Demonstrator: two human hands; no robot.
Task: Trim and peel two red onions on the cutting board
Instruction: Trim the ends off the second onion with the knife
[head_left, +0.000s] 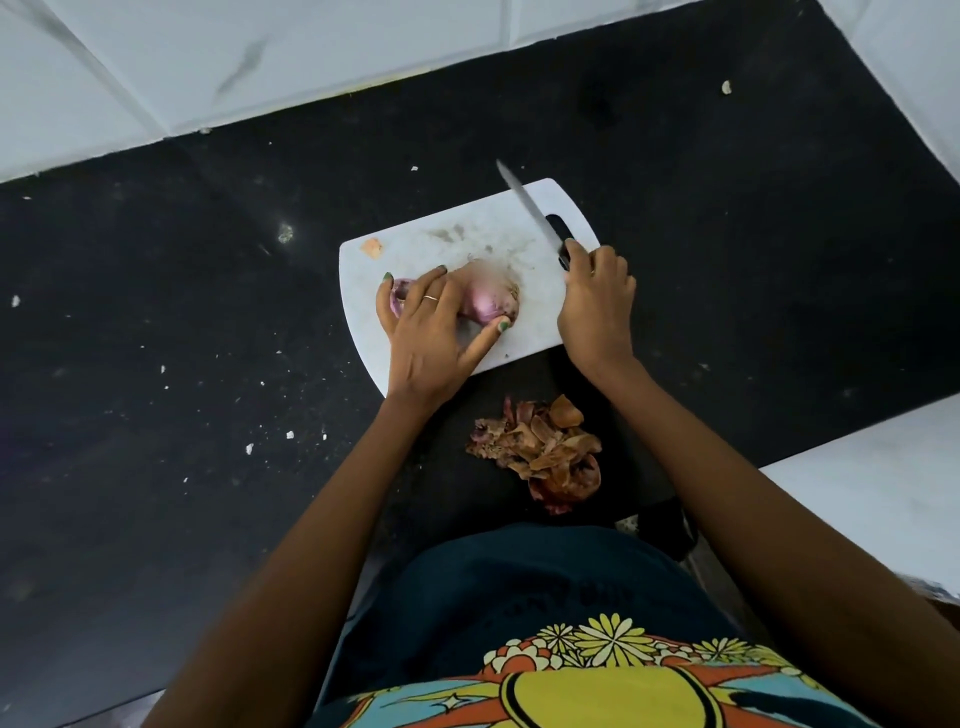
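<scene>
Left hand (434, 332): fingers (410, 301) spread and lightly curved over two red onions at the near-left part of the cutting board (467, 234); thumb presses the near side of the larger onion (485, 301). Smaller onion (400, 299) sits just left of it, mostly hidden under the fingers.

Right hand (597, 296): fingers curled tight round the dark handle of the knife (530, 208). Blade is raised, tip aimed toward the board's far edge, clear of both onions.

Larger onion looks purple and partly bare, with a ragged root tuft on its right end. Pile of dry skins (540, 447) lies on the worktop (182, 312) off the board's near edge; one orange scrap (371, 248) at the board's far-left corner.

Judgement: peeling largely advanced; step in hand is trimming the larger onion's root end. Next move calls for bringing the blade down across that end, left thumb kept back from the cut line.
</scene>
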